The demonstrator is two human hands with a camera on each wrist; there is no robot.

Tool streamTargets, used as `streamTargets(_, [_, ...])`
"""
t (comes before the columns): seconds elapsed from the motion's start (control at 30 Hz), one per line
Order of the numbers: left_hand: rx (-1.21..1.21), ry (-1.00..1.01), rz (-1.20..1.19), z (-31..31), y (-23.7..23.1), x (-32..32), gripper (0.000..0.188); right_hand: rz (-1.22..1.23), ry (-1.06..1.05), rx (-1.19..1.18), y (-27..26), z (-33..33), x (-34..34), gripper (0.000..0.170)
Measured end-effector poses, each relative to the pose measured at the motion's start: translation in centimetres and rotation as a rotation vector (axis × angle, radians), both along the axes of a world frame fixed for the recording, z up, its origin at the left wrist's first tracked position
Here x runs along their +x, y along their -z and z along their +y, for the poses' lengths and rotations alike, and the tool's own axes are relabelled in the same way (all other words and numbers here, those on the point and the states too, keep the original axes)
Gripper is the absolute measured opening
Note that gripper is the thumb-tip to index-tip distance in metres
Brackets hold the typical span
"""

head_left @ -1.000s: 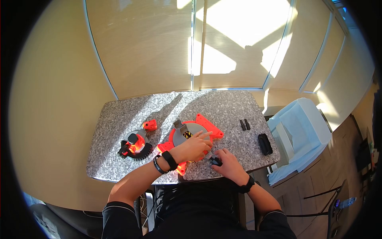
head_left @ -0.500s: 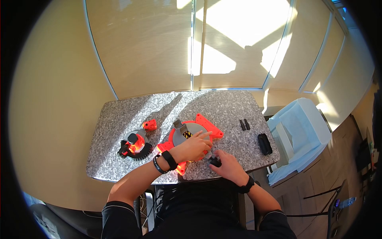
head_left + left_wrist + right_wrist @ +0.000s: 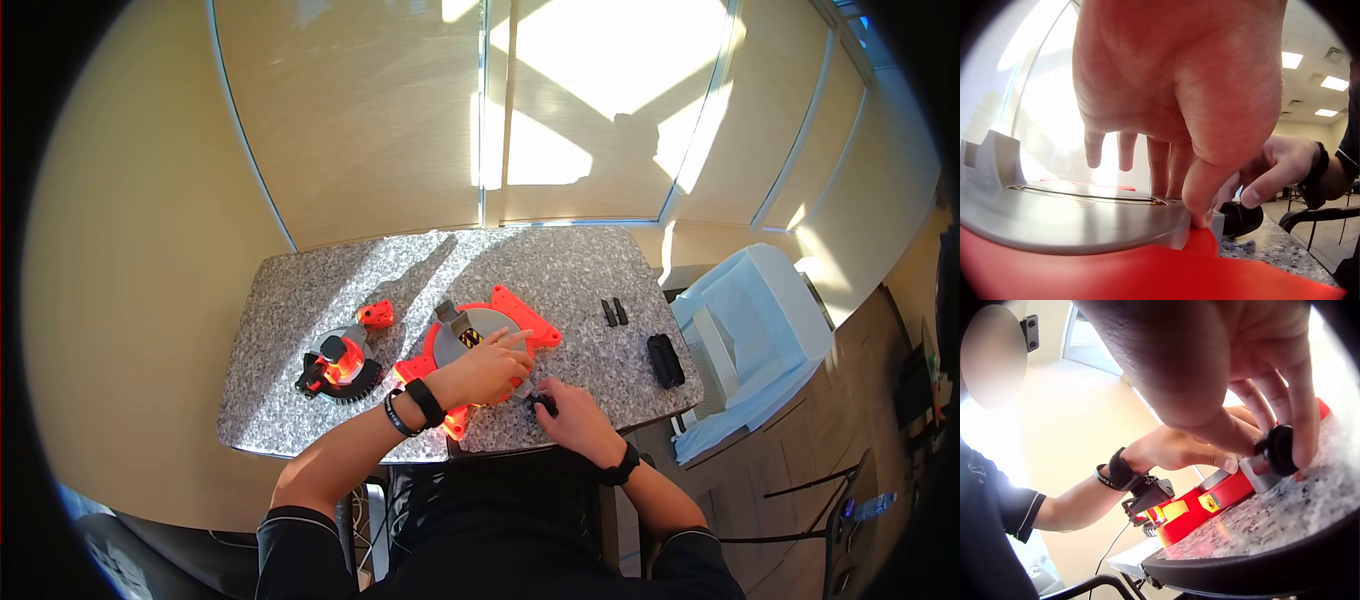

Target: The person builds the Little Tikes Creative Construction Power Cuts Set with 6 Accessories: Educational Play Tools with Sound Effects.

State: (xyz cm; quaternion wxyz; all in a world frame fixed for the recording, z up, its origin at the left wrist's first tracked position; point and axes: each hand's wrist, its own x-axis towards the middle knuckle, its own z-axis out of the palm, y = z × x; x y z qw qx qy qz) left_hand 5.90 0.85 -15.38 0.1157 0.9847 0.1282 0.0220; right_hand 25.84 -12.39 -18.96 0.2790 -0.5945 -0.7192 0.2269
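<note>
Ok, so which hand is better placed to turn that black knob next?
Probably the right hand: its thumb and fingers are around the black knob, beside the red and grey base. The left hand lies across the base, so it seems better placed for steadying.

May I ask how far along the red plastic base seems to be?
The round grey plate already sits on the red base. The left hand rests there while the right hand pinches a round black knob at the base's edge. Apparently left: the separate red, grey and black saw-like unit, two small black bars and an oblong black piece.
</note>
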Motion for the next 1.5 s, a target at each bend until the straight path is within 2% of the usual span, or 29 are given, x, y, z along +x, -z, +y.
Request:
streamTargets(0.1, [-0.001, -0.003, 0.004, 0.0, 0.0, 0.0, 0.034, 0.0, 0.002, -0.053, -0.3, 0.0, -0.2, 0.042])
streamTargets(0.17, [0.0, -0.004, 0.002, 0.0, 0.1, 0.0, 0.034, -0.038, -0.026, 0.049, -0.8, -0.2, -0.3, 0.043])
streamTargets(0.5, [0.014, -0.005, 0.006, 0.0, 0.2, 0.0, 0.034, -0.004, 0.001, 0.016, -0.7, -0.3, -0.3, 0.042])
streamTargets(0.57, [0.016, -0.004, 0.005, 0.0, 0.2, 0.0, 0.034, 0.0, -0.007, 0.072, -0.3, -0.3, -0.3, 0.04])
streamTargets(0.8, [0.01, -0.005, -0.004, 0.0, 0.2, 0.0, 0.035, 0.03, 0.016, 0.006, 0.4, -0.2, -0.3, 0.04])
streamTargets(0.87, [0.01, -0.005, -0.001, -0.1, 0.1, 0.0, 0.035, 0.01, -0.005, 0.064, 0.3, -0.2, -0.3, 0.043])
streamTargets(1.1, [0.007, -0.008, 0.004, -0.1, 0.1, 0.0, 0.035, 0.004, 0.008, 0.02, -0.3, -0.5, -0.3, 0.047])
streamTargets(1.17, [0.01, -0.007, 0.007, 0.2, 0.7, 0.0, 0.035, -0.005, 0.027, 0.009, -0.1, -0.5, -0.3, 0.045])
streamTargets(1.23, [0.059, 0.032, -0.13, 0.5, 1.7, -0.1, 0.03, -0.018, 0.01, 0.03, 0.0, -0.5, -0.1, 0.044])
streamTargets(1.37, [0.061, 0.033, -0.133, 0.6, 2.0, -0.1, 0.031, -0.069, -0.02, 0.092, -0.1, -0.6, -0.1, 0.038])
streamTargets(1.5, [0.037, 0.016, -0.068, 0.2, 0.8, 0.0, 0.032, -0.093, -0.005, 0.04, -0.8, -0.8, -0.3, 0.035])
